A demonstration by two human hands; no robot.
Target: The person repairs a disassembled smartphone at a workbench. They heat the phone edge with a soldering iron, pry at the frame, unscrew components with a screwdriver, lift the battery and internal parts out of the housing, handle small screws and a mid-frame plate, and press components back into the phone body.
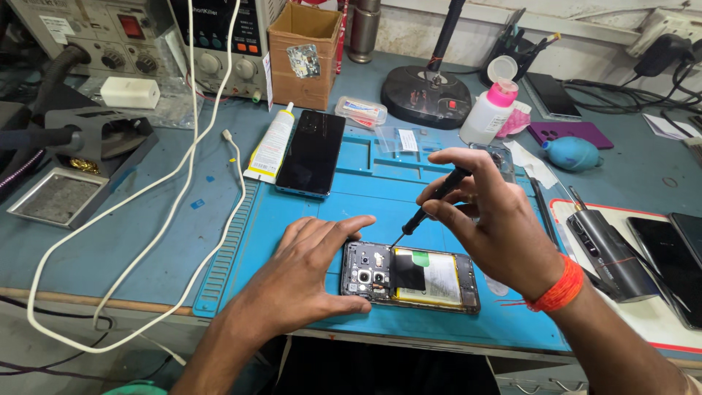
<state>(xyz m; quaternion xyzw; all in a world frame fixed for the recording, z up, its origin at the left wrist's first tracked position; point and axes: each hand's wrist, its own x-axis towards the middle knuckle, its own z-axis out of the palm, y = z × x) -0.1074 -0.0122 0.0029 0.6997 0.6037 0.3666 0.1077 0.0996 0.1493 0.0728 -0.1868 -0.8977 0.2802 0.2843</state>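
An opened phone lies on the blue work mat, back cover off, with its battery and circuit board showing. My left hand rests flat on the mat and presses against the phone's left end. A thin black screwdriver is pinched in my right hand, its tip pointing down at the phone's upper board area. An orange thread band circles my right wrist.
A second phone lies face up on the mat beside a glue tube. A cardboard box, lamp base, pink-capped bottle, blue blower, grey tool and white cable surround the mat.
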